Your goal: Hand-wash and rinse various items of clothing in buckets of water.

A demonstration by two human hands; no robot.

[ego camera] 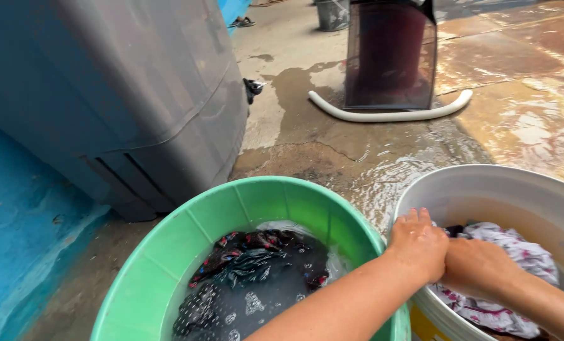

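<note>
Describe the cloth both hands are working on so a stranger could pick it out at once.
Two tubs sit on the wet concrete floor: a green basin and, to its right, a white bucket. The cloth lies in the white bucket, under the left hand and right hand. It is pale with a small purplish print, unlike the dark, white-dotted garment soaking in the green basin.

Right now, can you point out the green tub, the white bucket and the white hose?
green tub [168, 252], head view, on its inner left wall.
white bucket [484, 183], head view, on its far rim.
white hose [383, 116], head view, on its middle stretch on the wet floor.
</note>
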